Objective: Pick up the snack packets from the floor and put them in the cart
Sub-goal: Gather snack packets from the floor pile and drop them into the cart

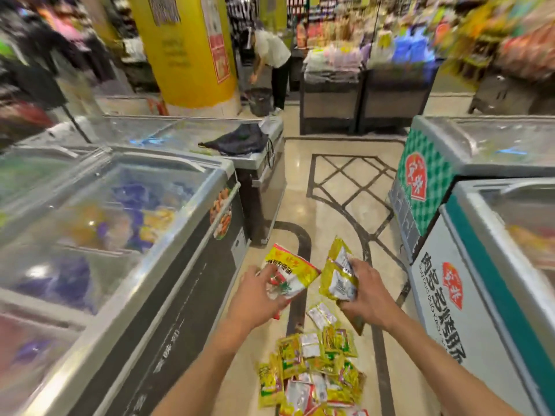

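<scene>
My left hand grips a yellow snack packet with red and white print, held above the floor. To its right, my right hand grips yellow packets whose silver backs face me. Below both hands a pile of several yellow snack packets lies on the tiled floor between the freezers. One more packet lies just beyond the pile. No cart shows in this view.
A glass-topped chest freezer lines the left side and white-and-green freezers the right, leaving a narrow aisle. A dark bag lies on a farther freezer. A person bends over a bin by a yellow pillar.
</scene>
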The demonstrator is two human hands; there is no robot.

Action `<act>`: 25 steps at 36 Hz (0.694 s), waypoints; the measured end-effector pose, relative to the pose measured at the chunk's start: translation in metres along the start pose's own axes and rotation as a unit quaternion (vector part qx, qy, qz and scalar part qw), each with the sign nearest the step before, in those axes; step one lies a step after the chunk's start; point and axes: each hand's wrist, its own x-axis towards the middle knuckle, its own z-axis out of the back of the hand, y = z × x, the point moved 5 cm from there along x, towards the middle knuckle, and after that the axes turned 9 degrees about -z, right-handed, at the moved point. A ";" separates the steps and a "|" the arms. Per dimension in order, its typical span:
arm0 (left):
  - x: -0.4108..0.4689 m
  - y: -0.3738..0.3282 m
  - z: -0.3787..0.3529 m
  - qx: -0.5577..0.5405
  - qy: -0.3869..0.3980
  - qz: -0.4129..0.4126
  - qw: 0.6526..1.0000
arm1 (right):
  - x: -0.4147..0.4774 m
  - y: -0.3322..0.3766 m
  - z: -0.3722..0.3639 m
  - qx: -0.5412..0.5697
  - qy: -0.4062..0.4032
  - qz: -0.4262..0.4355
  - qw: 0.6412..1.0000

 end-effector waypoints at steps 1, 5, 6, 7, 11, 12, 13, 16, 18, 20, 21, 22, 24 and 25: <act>-0.003 -0.006 0.012 0.012 -0.005 -0.008 1.000 | -0.008 0.010 0.007 -0.003 -0.007 0.009 1.000; -0.018 -0.022 0.042 0.031 -0.030 -0.016 0.999 | -0.027 0.039 0.027 -0.002 -0.025 0.046 0.999; -0.023 -0.024 0.047 0.032 -0.037 -0.013 0.999 | -0.031 0.045 0.030 -0.005 -0.026 0.055 0.998; -0.029 -0.025 0.052 0.030 -0.044 -0.009 0.999 | -0.034 0.050 0.033 -0.011 -0.027 0.067 0.997; -0.057 -0.025 0.068 0.036 -0.066 0.000 0.997 | -0.043 0.067 0.034 -0.024 -0.018 0.090 0.995; -0.064 -0.024 0.073 0.039 -0.073 0.007 0.997 | -0.045 0.073 0.033 -0.025 -0.015 0.097 0.995; -0.073 -0.022 0.079 0.043 -0.081 0.014 0.996 | -0.047 0.078 0.032 -0.024 -0.013 0.103 0.994; -0.101 -0.015 0.094 0.058 -0.111 0.036 0.991 | -0.053 0.092 0.026 -0.028 -0.003 0.126 0.992; -0.123 -0.010 0.102 0.060 -0.128 0.056 0.988 | -0.057 0.102 0.020 -0.030 0.010 0.146 0.989; -0.148 -0.007 0.110 0.066 -0.143 0.083 0.984 | -0.061 0.112 0.011 -0.033 0.028 0.164 0.985; -0.161 -0.005 0.113 0.068 -0.148 0.097 0.982 | -0.065 0.117 0.007 -0.034 0.038 0.173 0.984; -0.174 -0.004 0.115 0.071 -0.154 0.109 0.979 | -0.068 0.121 0.002 -0.034 0.048 0.181 0.982; -0.203 -0.002 0.118 0.076 -0.167 0.135 0.974 | -0.076 0.128 -0.007 -0.036 0.068 0.200 0.977; -0.218 0.000 0.118 0.079 -0.172 0.151 0.970 | -0.081 0.132 -0.012 -0.041 0.081 0.210 0.974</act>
